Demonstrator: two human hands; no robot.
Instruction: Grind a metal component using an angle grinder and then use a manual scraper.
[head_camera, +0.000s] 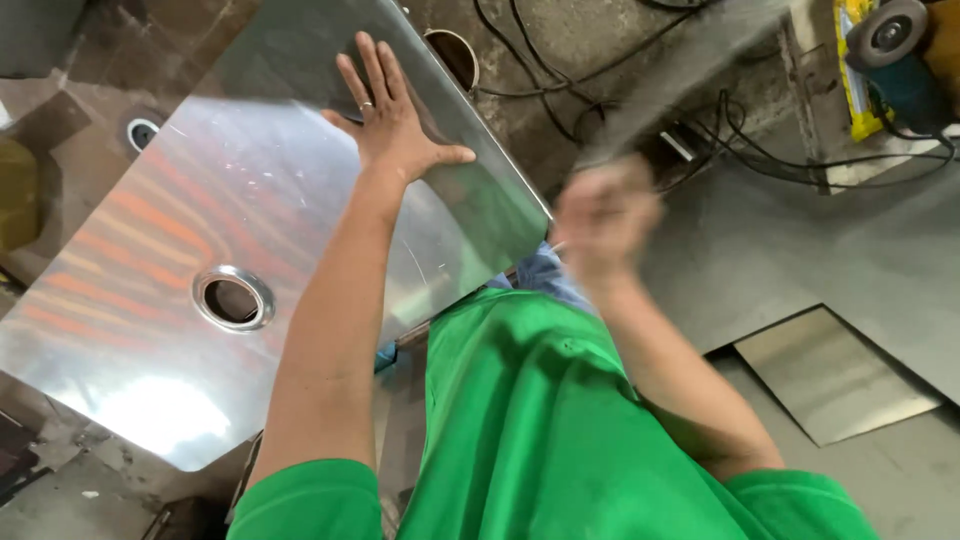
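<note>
Two hands: left hand flat, fingers spread, pressing w/o gripping on large shiny stainless-steel sheet w/ round flanged hole; sheet sits tilted before green-shirted torso. Right hand blurred, grip unclear. Step: steadying sheet. Next needs firm edge hold.

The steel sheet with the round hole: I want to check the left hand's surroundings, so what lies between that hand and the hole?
In the head view, only bare shiny metal of the steel sheet lies between the left hand and the round hole.
</note>
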